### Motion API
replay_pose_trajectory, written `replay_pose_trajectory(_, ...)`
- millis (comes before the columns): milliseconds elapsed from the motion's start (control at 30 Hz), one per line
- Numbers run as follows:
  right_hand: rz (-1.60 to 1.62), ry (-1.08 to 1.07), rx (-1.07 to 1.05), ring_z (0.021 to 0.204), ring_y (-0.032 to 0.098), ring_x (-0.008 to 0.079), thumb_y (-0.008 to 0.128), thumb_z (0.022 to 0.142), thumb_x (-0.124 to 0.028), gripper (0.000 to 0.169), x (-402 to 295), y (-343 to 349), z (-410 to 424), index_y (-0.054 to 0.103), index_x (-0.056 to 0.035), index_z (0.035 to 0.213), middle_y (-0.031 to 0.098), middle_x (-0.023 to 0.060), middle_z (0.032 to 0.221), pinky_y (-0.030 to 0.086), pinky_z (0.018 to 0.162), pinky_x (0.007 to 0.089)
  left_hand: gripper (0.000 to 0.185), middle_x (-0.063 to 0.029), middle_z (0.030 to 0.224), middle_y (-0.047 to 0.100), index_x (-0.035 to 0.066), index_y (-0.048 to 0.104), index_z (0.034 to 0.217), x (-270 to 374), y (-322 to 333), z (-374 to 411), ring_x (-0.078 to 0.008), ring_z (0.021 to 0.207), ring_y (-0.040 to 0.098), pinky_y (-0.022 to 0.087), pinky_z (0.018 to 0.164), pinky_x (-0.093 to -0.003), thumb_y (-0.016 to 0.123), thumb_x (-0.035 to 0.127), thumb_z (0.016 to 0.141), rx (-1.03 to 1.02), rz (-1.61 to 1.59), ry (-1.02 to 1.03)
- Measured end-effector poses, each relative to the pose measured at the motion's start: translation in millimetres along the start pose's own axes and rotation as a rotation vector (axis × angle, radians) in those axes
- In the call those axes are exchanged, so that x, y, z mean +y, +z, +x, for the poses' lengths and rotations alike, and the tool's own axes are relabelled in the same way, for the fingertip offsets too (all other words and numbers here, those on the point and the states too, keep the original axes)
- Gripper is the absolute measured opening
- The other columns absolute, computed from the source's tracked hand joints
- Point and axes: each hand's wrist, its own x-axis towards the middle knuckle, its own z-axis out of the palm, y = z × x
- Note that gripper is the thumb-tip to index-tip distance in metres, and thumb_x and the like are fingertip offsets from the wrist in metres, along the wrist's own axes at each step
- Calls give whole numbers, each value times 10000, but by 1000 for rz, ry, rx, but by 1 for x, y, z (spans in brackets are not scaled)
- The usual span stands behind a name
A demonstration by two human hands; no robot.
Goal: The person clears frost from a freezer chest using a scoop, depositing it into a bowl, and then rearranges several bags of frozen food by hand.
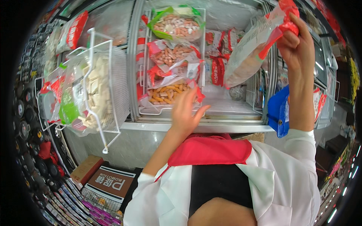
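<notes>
My right hand [295, 43] grips the red top of a clear and red plastic food bag [254, 48], which hangs tilted over the right side of the freezer. The bag's contents are hard to make out. My left hand [185, 110] holds nothing, fingers apart, at the front of a white wire basket [158, 113] inside the freezer. Just beyond it lies a bag of orange-yellow frozen pieces [167, 93]; whether the fingers touch it I cannot tell. Behind that are a bag of pinkish frozen sticks [174, 55] and a green-edged bag of frosted pieces [176, 25].
Another white wire basket [120, 79] with bags of pale frozen pieces [97, 82] rests on the freezer's left side. Red and white packets [217, 70] lie deeper inside. A blue plastic container [278, 110] hangs by the right front edge. A brown sign [110, 183] stands low at left.
</notes>
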Motion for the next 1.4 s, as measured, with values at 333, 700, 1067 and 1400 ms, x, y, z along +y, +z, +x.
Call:
replay_pose_trajectory(333, -156, 166, 774, 381, 377, 85, 506, 854, -135, 182, 46, -18, -132, 499, -45, 695, 468, 13, 529, 269, 370, 206, 554, -184, 977, 534, -16, 434, 1103, -89, 163, -7, -347, 904, 535, 426, 779, -417, 706, 110, 637, -284, 170, -148)
replay_pose_trajectory(700, -1355, 666, 369, 488, 604, 234, 558, 806, -189, 348, 120, -99, -165, 534, 59, 562, 546, 159, 487, 456, 460, 352, 37, -88, 723, 585, 75, 528, 757, -121, 169, -8, -228, 661, 606, 428, 650, -359, 522, 101, 732, -740, 495, 280)
replay_pose_trajectory(1067, -1720, 1143, 454, 944, 591, 377, 541, 777, -131, 207, 237, -260, -137, 650, -6, 901, 610, 236, 978, 485, 805, 431, 230, -34, 967, 663, 134, 660, 973, -169, 274, -2, -182, 905, 628, 381, 780, -445, 486, 131, 822, -1467, 802, 214)
replay_pose_trajectory(1400, -1912, 1289, 529, 970, 607, 318, 497, 827, -107, 214, 252, -341, -164, 665, -54, 949, 630, 172, 1011, 506, 789, 409, 393, -198, 1298, 449, 20, 545, 1193, -190, 317, -45, -411, 1214, 388, 153, 975, -649, 422, 213, 874, -1625, 1245, 356)
